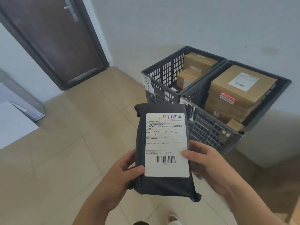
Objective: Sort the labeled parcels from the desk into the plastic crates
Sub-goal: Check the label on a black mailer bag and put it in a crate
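I hold a black plastic-wrapped parcel with a white shipping label upright in front of me, above the floor. My left hand grips its lower left edge with the thumb on the front. My right hand grips its right edge with the thumb on the label. Beyond the parcel stand two dark plastic crates side by side on the floor. The left crate holds a few brown cardboard boxes. The right crate holds stacked brown boxes, the top one with a white label.
Both crates stand against a pale wall at the right. A dark brown door is at the back left. A white desk corner shows at the left edge. Beige tiled floor lies between me and the crates.
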`<state>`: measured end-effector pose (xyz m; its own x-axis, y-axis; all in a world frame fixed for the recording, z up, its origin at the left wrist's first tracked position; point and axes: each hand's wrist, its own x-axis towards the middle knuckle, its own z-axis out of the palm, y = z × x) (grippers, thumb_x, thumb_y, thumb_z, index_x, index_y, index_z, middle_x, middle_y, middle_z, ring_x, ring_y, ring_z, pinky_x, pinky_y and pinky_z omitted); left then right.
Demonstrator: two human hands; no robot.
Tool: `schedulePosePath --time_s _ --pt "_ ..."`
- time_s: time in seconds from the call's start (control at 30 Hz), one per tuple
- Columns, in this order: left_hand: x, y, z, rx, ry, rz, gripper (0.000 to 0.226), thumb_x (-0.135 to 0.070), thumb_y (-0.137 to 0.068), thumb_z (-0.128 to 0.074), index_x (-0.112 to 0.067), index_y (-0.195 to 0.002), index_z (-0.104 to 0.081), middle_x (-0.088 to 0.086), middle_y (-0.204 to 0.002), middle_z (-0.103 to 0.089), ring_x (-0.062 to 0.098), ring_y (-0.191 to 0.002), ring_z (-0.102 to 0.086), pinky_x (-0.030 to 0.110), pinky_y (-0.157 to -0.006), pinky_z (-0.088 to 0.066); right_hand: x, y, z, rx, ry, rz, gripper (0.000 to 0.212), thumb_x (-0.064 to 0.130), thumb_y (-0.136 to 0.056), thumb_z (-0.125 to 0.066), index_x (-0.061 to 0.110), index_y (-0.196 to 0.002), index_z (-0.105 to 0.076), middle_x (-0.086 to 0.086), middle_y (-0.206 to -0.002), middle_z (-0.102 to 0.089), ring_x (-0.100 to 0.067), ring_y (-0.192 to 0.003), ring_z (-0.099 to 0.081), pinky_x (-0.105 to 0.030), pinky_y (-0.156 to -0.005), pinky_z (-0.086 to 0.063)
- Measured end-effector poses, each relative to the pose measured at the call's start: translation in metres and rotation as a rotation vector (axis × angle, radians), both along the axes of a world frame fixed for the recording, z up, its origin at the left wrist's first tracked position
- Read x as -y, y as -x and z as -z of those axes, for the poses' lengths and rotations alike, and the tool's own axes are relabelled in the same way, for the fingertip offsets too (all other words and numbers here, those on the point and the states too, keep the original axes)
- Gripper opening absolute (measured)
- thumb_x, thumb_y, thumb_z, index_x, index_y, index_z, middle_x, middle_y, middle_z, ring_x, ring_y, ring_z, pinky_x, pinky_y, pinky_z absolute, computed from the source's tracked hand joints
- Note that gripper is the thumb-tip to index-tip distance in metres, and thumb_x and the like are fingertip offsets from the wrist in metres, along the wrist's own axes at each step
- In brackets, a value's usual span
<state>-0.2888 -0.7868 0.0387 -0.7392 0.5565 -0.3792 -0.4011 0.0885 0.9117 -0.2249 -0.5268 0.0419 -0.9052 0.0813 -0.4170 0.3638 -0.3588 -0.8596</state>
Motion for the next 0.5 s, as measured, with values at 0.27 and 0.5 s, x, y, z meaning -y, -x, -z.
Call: schedulePosePath --time_s 0.27,0.5 --pt "0.017 0.124 0.010 0.016 -0.007 0.079 0.071 -0.031 -0.073 -0.081 -0.033 -0.141 -0.060 -0.003 -0.144 -0.064 0.029 -0.123 -0.067 0.041 -0.081 -0.054 0.015 0.114 0.006 0.025 -0.031 0.006 0.061 0.024 -0.076 -0.083 0.013 -0.132 -0.062 -0.003 -0.120 -0.077 -0.026 -0.113 -0.073 -0.055 -0.107 -0.050" --pt "0.021 0.270 0.019 0.009 0.034 0.228 0.067 -0.029 -0.081 -0.077 -0.024 -0.143 -0.053 -0.003 -0.136 -0.069 0.023 -0.121 -0.069 0.039 -0.091 -0.060 0.035 0.221 0.001 0.022 -0.073 0.139 0.070 0.019 -0.071 -0.090 0.008 -0.133 -0.061 -0.007 -0.121 -0.076 -0.030 -0.112 -0.073 -0.055 -0.107 -0.049"
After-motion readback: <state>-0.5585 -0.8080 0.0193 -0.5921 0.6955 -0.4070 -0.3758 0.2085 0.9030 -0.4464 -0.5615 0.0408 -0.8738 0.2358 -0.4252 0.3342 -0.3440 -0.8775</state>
